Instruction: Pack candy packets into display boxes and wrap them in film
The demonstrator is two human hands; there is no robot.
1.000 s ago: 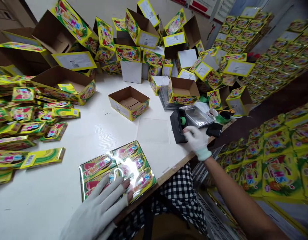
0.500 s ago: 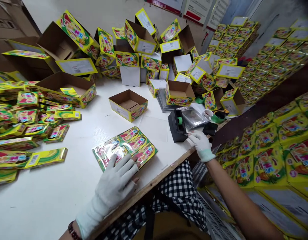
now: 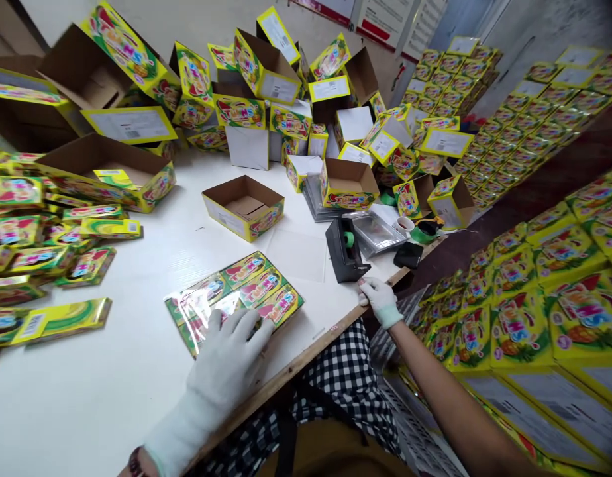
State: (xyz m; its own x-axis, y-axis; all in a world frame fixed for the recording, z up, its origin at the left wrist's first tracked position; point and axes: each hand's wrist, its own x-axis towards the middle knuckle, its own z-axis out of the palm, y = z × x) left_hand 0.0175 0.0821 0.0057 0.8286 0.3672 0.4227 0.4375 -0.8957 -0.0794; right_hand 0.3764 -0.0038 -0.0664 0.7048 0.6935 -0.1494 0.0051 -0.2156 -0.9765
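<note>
My left hand (image 3: 226, 358), in a white glove with bare fingertips, lies with fingers spread on the near side of a shiny film-covered pack of small fruit-print boxes (image 3: 236, 295). The pack is flat on the white table. My gloved right hand (image 3: 379, 301) is at the table's front edge, just in front of a black tape dispenser (image 3: 346, 255) with a green core. Its thumb and fingers are pinched together; whatever is between them is too small to make out. A shallow open carton (image 3: 244, 209) sits beyond the pack.
Loose small boxes (image 3: 52, 245) are heaped on the left. Many open display cartons (image 3: 266, 73) are piled along the back. Clear plastic sleeves (image 3: 378, 232), a cup (image 3: 404, 225) and a black flat object (image 3: 408, 254) lie near the dispenser. Stacked full cartons (image 3: 544, 311) stand at right.
My right hand has drawn from the dispenser's front end toward the table edge, fingers still pinched. My left hand stays on the pack. The whole view has shifted slightly.
</note>
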